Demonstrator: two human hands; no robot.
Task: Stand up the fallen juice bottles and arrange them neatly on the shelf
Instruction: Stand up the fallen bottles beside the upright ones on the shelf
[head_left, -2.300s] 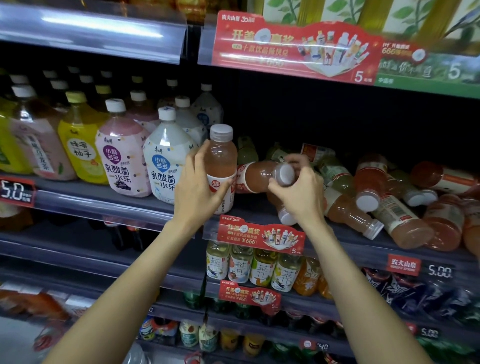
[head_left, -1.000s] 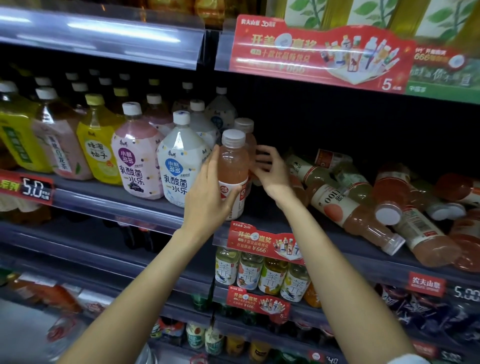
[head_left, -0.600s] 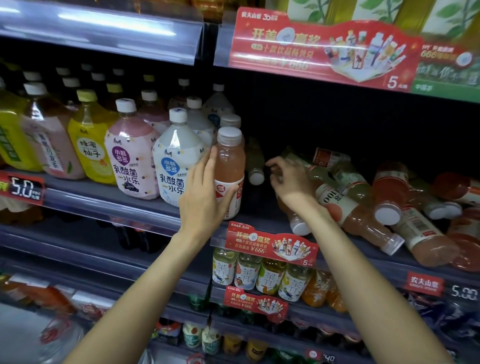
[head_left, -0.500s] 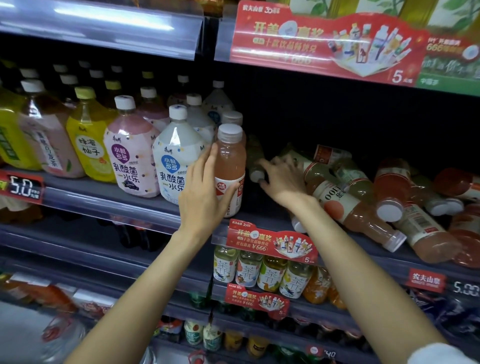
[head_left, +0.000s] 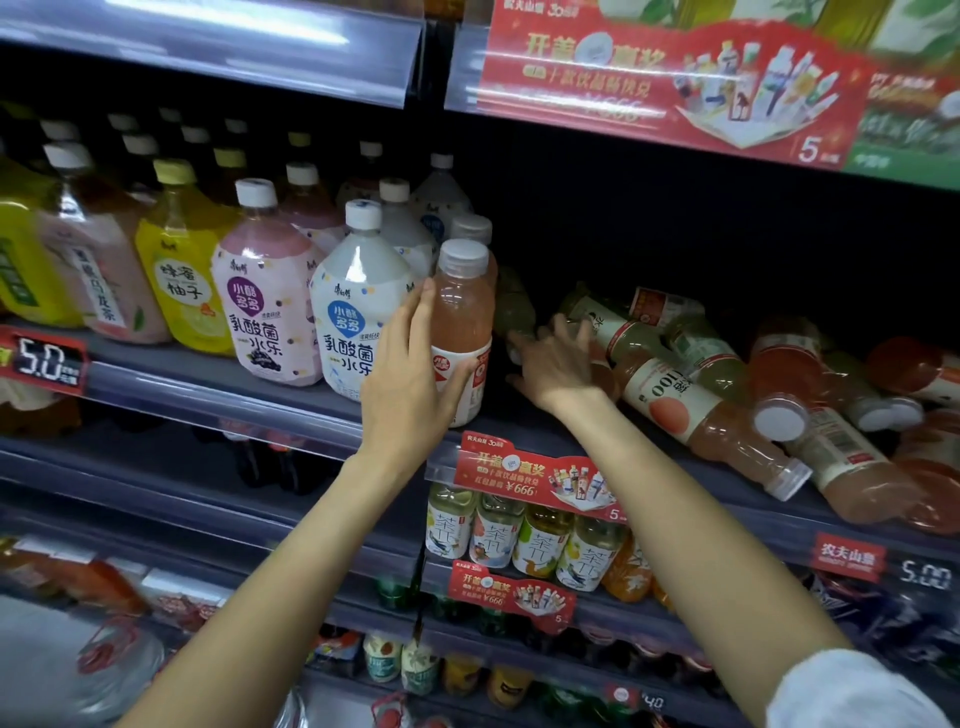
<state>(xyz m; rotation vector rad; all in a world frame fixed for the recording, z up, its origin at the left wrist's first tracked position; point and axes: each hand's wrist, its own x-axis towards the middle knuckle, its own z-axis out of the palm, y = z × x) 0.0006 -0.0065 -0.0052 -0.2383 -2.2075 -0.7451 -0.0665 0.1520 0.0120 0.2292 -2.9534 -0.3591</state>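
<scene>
- Left hand (head_left: 410, 379) rests flat, fingers straight, against the standing pink juice bottle with a white cap (head_left: 464, 327) at the front of the dark shelf (head_left: 218, 387).
- Right hand (head_left: 558, 364), fingers spread and holding nothing, reaches into the pile of fallen pink and green plastic bottles (head_left: 727, 395).
- Pulling one out could make the others roll off the edge.
- A bump could tip the standing bottle.
</scene>
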